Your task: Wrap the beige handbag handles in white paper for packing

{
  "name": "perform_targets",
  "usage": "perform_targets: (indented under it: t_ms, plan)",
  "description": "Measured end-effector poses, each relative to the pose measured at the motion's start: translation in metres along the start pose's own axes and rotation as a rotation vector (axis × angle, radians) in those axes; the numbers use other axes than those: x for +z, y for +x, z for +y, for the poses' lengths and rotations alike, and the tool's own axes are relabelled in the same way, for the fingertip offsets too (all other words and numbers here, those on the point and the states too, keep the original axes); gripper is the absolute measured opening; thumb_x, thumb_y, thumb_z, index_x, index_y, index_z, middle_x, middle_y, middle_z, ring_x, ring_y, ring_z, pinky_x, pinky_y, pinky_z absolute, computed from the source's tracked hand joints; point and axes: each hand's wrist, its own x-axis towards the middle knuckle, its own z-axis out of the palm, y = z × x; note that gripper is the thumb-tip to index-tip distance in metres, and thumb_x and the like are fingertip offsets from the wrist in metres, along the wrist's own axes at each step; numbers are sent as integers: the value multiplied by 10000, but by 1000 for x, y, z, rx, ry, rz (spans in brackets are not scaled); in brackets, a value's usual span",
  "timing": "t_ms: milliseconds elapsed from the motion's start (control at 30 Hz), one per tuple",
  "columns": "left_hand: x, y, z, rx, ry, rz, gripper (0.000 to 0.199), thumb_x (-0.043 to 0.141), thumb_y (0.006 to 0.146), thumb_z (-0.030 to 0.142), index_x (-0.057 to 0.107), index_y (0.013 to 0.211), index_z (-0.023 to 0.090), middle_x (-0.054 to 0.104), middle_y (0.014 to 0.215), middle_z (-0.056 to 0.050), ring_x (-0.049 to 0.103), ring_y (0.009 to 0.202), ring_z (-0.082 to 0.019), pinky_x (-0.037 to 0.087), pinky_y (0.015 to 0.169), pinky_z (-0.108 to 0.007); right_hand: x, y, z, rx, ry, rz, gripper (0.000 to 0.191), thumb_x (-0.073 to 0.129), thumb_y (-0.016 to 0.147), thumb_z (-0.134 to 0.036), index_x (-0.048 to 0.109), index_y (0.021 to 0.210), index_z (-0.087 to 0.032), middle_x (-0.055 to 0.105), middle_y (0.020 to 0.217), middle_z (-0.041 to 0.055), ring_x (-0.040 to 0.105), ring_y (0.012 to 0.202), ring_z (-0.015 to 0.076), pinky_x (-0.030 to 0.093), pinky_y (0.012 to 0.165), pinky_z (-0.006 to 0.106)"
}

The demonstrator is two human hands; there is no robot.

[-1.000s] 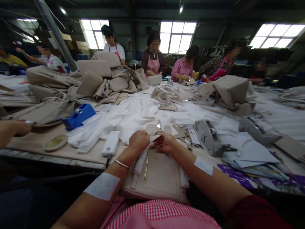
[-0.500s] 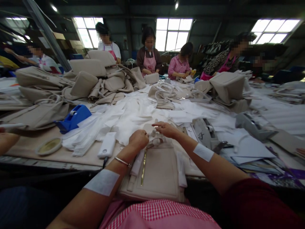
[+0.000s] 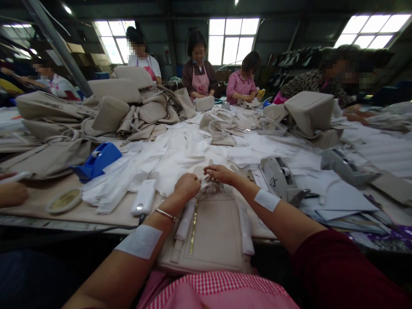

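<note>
A beige bag (image 3: 219, 231) with a gold zip on its front lies at the table edge against my apron. White wrapping covers the straps at its two sides. My left hand (image 3: 187, 186) is closed in a fist at the left of the bag's top handle (image 3: 212, 189). Just right of it, my right hand (image 3: 219, 174) has its fingers bent in a pinch over the handle. Some thin whitish material shows between the hands. What the fingertips grip is too small to make out.
Left of the hands are a white power bank (image 3: 143, 197), a tape roll (image 3: 64, 201) and a blue tape dispenser (image 3: 98, 161). A grey tape dispenser (image 3: 280, 180) stands at right. White sheets (image 3: 174, 150) and heaped beige bags (image 3: 112, 111) lie beyond. A neighbour's hand (image 3: 13, 193) is at far left; co-workers stand opposite.
My right hand has drawn slightly left toward my left hand, its fingers bending inward from stretched out. Whitish material now shows between the hands. The neighbour's hand at left has shifted.
</note>
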Motion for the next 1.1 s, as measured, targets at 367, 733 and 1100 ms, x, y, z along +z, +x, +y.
perform_targets:
  t_ms: [367,733,1100]
  plan:
    - [7,9,2,-5,-39,-10,365,481,846,366,772,844,147,752,883,-143,675,820,-221,464,726,-276,16,-19,-4,63,-147,161,284,615,824,-394,695,768,-127,650,688,23,591,693,132,440,616,211]
    - [10,0,-3,12,-192,-41,333,544,829,357,773,831,114,751,797,-119,659,735,-194,445,654,-261,33,-42,-11,165,-233,202,224,707,678,-331,718,717,-111,602,576,-13,496,554,99,366,532,214]
    - [12,-12,-8,21,-282,-28,329,521,862,318,764,873,97,750,838,-110,669,788,-200,479,733,-266,49,-63,-16,100,-516,295,124,573,764,-176,634,658,-155,632,725,50,549,747,174,389,686,274]
